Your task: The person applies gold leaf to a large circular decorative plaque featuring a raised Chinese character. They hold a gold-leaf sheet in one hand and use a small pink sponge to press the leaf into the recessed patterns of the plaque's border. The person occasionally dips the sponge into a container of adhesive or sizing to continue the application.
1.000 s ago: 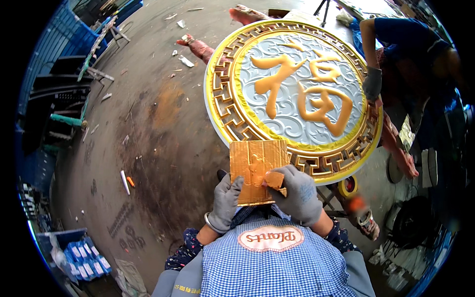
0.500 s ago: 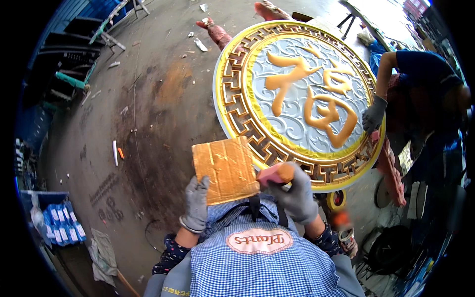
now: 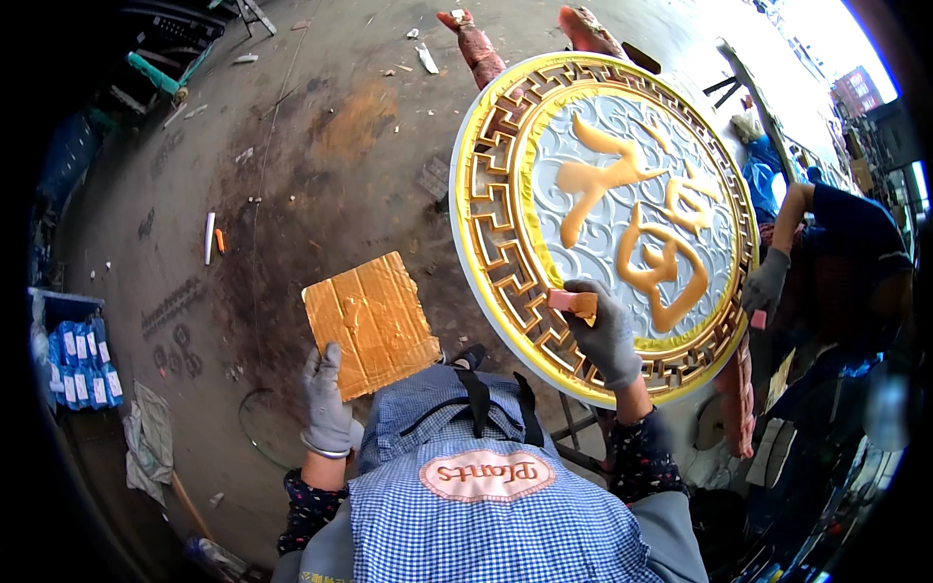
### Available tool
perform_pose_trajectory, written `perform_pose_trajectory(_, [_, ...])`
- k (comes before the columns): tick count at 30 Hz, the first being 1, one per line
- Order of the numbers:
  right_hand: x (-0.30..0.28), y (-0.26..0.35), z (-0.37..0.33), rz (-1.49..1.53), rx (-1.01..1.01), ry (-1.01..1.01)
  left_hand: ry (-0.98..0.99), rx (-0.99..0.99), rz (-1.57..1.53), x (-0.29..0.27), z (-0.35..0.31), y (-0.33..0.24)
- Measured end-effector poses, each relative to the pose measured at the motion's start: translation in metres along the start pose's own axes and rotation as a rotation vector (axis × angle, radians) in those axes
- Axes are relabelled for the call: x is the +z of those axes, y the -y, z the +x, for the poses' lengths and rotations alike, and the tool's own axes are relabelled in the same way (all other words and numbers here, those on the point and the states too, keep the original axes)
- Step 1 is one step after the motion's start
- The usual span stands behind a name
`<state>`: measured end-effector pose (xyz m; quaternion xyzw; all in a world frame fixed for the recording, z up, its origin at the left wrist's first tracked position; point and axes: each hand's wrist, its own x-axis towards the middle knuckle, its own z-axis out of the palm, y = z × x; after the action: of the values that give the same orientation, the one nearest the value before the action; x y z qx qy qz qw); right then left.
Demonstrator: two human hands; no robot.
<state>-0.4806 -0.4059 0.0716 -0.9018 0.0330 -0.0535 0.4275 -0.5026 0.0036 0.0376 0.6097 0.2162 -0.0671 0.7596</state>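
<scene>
My left hand (image 3: 328, 403), in a grey glove, grips the lower left edge of a square cardboard piece (image 3: 369, 325) smeared with gold paint. Closed around a small pink sponge block (image 3: 564, 300) with a gold-brown end is my gloved right hand (image 3: 604, 335). The sponge is over the near-left inner part of a large round panel (image 3: 637, 219); whether it touches cannot be made out. Gold fretwork rings this panel, and yellow film lines its inner edge. Raised gold characters stand on its pale blue-grey scrollwork centre.
Pink-wrapped supports (image 3: 474, 51) show beneath the panel. At its right, a co-worker's gloved hand (image 3: 766, 282) is near another small pink block (image 3: 758, 319). A white stick (image 3: 209, 238) and an orange tool (image 3: 221, 241) lie on the stained floor. Blue packages (image 3: 89, 364) are at left.
My right hand has moved away from the cardboard, up and right over the panel, with the sponge. My left hand has carried the cardboard leftward. The view has shifted too.
</scene>
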Motion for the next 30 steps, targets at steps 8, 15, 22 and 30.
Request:
perform_pose_trajectory(8, [0.013, 0.007, 0.051, -0.148, -0.106, 0.134, -0.104, -0.003, -0.075, 0.004, 0.009, -0.006])
perform_pose_trajectory(15, [0.022, -0.015, 0.080, -0.195, -0.142, 0.210, -0.164, 0.023, 0.060, -0.008, -0.001, 0.002])
perform_pose_trajectory(22, [0.011, -0.029, 0.103, -0.169, -0.278, 0.261, -0.293, -0.046, -0.048, -0.009, -0.059, 0.030])
perform_pose_trajectory(30, [0.022, -0.041, 0.128, -0.219, -0.392, 0.372, -0.305, 0.396, 0.813, -0.019, -0.105, 0.085])
